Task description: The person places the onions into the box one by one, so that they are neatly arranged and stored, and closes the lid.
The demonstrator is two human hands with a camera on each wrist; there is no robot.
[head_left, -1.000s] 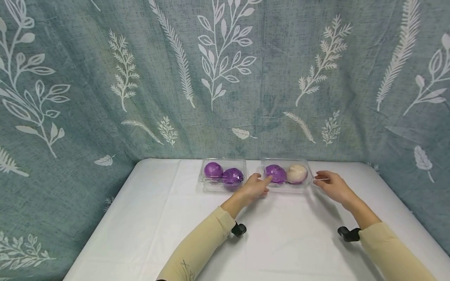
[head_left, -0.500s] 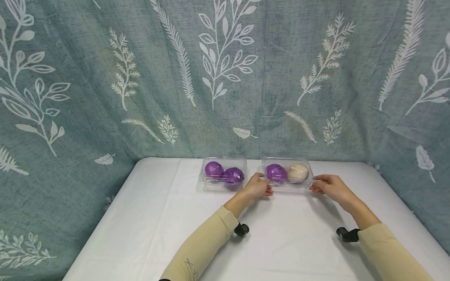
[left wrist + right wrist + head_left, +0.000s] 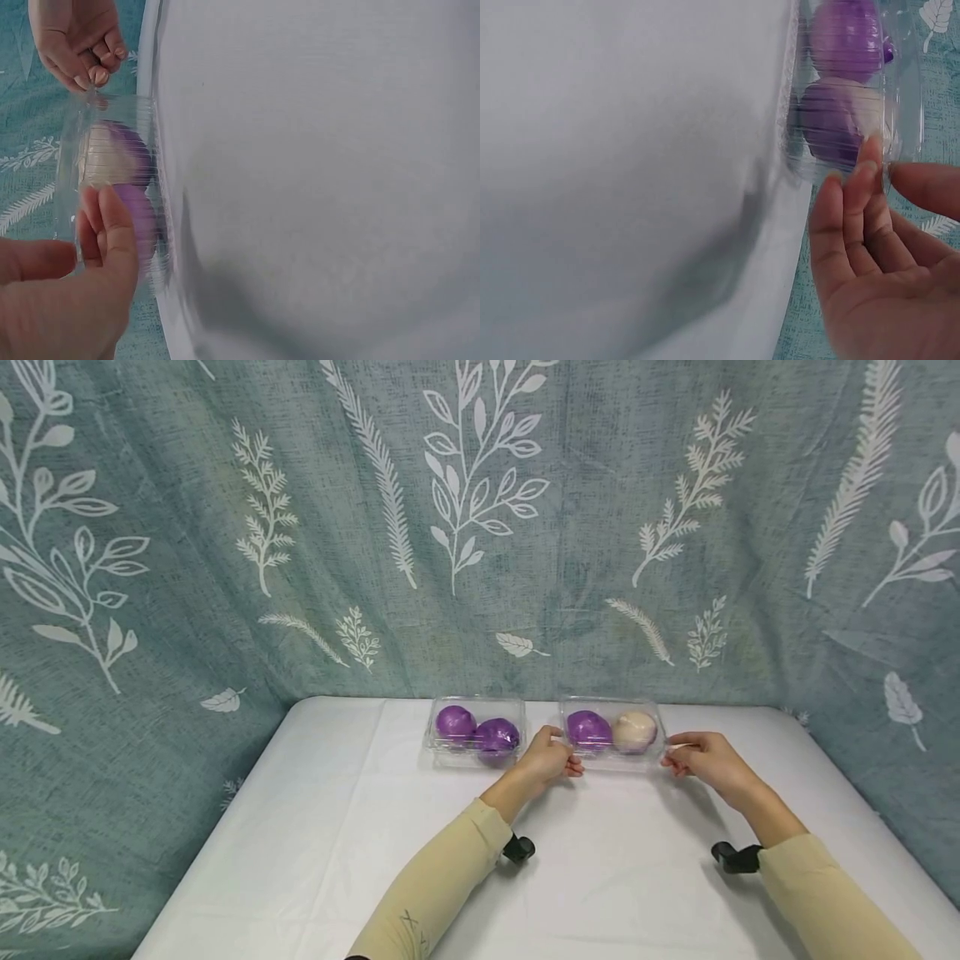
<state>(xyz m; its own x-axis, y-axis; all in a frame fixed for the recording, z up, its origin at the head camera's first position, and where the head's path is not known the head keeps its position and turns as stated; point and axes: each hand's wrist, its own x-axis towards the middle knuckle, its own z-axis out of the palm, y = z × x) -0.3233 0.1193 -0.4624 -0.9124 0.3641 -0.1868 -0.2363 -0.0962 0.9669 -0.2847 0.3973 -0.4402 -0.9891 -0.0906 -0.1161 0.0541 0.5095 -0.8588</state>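
Note:
Both hands are at the right-hand clear plastic clamshell container (image 3: 611, 760), which has its lid down. Inside lie a shiny purple, onion-like ball (image 3: 588, 730) and a cream ball with purple patches (image 3: 634, 731). My left hand (image 3: 545, 758) pinches the rim at the container's left end; its curled fingers (image 3: 112, 225) overlap the wall in the left wrist view. At the other end my right hand (image 3: 701, 756) pinches the rim between thumb and fingers (image 3: 866, 169). Ridged plastic partly blurs the balls in both wrist views.
A second clear container (image 3: 442, 760) with two purple balls stands just left of my left hand. White cloth covers the table (image 3: 337, 827). Behind its back edge hangs a green curtain (image 3: 585, 568) with white leaf prints.
My left hand's fingers, earlier stretched over the container's front, have curled in at its left end. The right hand's fingers have closed lower along the right end. The containers stay in nearly the same place.

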